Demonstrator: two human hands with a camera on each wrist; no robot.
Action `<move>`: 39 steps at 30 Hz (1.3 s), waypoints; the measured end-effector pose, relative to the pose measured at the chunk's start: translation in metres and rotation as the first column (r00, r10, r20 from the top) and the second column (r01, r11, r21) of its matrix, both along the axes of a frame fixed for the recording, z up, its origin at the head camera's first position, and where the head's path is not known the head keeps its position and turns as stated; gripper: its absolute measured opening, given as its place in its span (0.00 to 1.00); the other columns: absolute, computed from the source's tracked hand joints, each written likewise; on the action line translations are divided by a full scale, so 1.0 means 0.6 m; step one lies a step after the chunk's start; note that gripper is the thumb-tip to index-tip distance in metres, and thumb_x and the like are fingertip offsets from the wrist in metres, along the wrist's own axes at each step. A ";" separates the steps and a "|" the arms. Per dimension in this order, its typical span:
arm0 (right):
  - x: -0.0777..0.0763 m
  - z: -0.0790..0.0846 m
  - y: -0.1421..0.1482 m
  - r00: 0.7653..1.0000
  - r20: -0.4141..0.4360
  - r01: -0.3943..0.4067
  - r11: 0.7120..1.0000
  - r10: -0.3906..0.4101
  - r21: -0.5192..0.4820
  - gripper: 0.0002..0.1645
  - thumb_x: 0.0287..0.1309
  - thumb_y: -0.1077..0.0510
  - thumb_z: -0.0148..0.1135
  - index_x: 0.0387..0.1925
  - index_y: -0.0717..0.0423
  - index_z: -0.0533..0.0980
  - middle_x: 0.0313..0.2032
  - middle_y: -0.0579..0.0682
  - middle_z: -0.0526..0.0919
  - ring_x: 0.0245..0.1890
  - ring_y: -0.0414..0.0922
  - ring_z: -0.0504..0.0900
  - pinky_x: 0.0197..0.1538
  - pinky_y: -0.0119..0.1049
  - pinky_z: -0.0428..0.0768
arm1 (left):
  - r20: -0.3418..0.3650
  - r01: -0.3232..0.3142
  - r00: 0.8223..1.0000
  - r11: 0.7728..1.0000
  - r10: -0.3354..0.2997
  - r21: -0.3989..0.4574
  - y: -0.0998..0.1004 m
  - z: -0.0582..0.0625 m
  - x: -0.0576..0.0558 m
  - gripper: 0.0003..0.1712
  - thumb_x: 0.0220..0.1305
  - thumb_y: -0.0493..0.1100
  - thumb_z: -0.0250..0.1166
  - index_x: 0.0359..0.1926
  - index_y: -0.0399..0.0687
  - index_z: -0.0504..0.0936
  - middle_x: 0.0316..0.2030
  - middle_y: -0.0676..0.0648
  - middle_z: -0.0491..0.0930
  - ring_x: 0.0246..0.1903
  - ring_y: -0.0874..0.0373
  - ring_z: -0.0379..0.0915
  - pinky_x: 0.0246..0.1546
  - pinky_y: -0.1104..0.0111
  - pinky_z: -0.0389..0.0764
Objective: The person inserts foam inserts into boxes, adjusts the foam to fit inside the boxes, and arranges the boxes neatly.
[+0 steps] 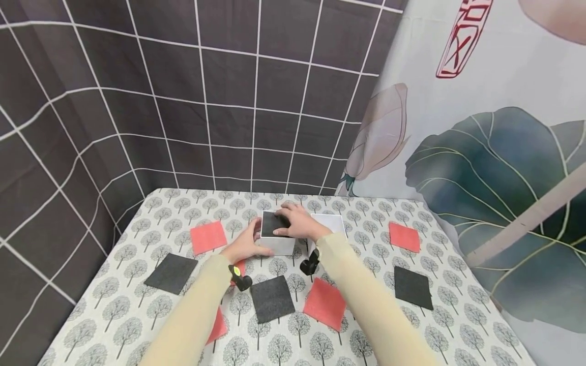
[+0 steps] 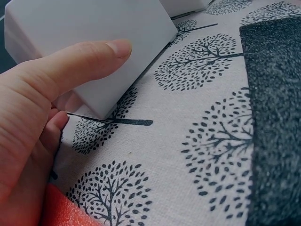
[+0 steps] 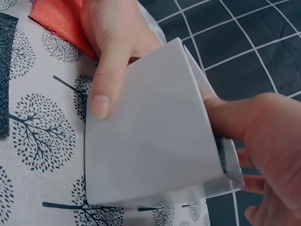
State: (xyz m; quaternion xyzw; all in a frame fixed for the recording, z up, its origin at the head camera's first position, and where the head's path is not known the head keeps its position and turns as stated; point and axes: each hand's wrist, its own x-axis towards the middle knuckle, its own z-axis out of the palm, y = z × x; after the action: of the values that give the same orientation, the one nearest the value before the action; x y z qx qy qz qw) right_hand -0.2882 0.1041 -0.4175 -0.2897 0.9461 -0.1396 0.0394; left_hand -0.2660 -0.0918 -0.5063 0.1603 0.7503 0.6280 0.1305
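A white open-topped box (image 1: 277,246) stands near the table's far middle, with a black fabric square (image 1: 270,223) inside it. My left hand (image 1: 247,241) grips the box's left side. In the left wrist view its thumb (image 2: 94,59) lies along the front wall, the other fingers partly hidden behind. Over the opening is my right hand (image 1: 296,221), thumb and index finger spread above the black square. The right wrist view shows the right thumb (image 3: 230,115) reaching over the rim, its tip hidden inside. Just right of that hand sits a second white box (image 1: 330,223), partly covered.
Red squares lie at the left (image 1: 208,237), far right (image 1: 404,237) and front (image 1: 325,304); another red square (image 1: 217,326) is partly under the left sleeve. Black squares lie at left (image 1: 171,273), centre (image 1: 273,299) and right (image 1: 413,287). A dark grid curtain (image 1: 229,122) hangs behind.
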 end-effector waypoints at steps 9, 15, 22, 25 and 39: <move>0.006 -0.003 -0.006 0.999 -0.009 0.043 0.998 -0.043 0.044 0.35 0.47 0.41 0.68 0.57 0.48 0.73 0.63 0.59 0.63 0.61 0.57 0.61 0.62 0.53 0.61 | 0.010 -0.001 1.000 1.000 0.001 -0.007 0.001 -0.003 0.000 0.66 0.36 0.40 0.79 0.70 0.45 0.44 0.67 0.41 0.53 0.61 0.46 0.61 0.55 0.62 0.72; 0.006 0.009 0.014 0.998 -0.012 0.053 0.993 -0.054 -0.107 0.30 0.52 0.44 0.65 0.54 0.54 0.74 0.60 0.58 0.67 0.60 0.56 0.63 0.60 0.53 0.65 | 0.001 -0.007 1.000 1.000 0.007 0.006 0.003 -0.001 0.000 0.65 0.34 0.39 0.79 0.70 0.45 0.46 0.66 0.41 0.55 0.59 0.46 0.64 0.52 0.62 0.74; 0.015 0.014 0.032 0.996 0.034 0.085 0.973 -0.080 -0.216 0.29 0.56 0.48 0.63 0.56 0.57 0.72 0.60 0.58 0.68 0.61 0.54 0.64 0.63 0.50 0.63 | -0.008 0.015 1.000 1.000 -0.015 -0.002 0.001 0.022 0.013 0.63 0.37 0.36 0.78 0.69 0.40 0.45 0.66 0.37 0.55 0.59 0.43 0.63 0.56 0.61 0.71; 0.023 0.009 0.034 0.996 0.023 0.093 0.962 -0.090 -0.258 0.30 0.56 0.49 0.64 0.58 0.57 0.70 0.60 0.56 0.67 0.61 0.53 0.65 0.63 0.49 0.63 | 0.002 0.023 1.000 1.000 -0.023 0.003 0.001 0.027 0.016 0.62 0.39 0.33 0.76 0.69 0.38 0.44 0.66 0.36 0.53 0.60 0.42 0.61 0.57 0.60 0.69; 0.072 0.004 0.059 0.995 -0.032 0.073 0.918 -0.093 -0.390 0.34 0.56 0.50 0.64 0.61 0.58 0.67 0.58 0.54 0.67 0.58 0.51 0.68 0.61 0.47 0.67 | -0.016 -0.010 1.000 1.000 0.010 0.005 0.001 -0.008 -0.001 0.64 0.34 0.39 0.80 0.69 0.46 0.49 0.64 0.41 0.59 0.57 0.47 0.66 0.56 0.61 0.71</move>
State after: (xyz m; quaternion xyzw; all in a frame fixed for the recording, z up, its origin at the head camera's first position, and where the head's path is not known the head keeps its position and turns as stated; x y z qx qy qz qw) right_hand -0.2451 0.1394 -0.4151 -0.2547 0.9117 -0.3187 -0.0484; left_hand -0.2664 -0.0909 -0.5114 0.1620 0.7505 0.6292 0.1210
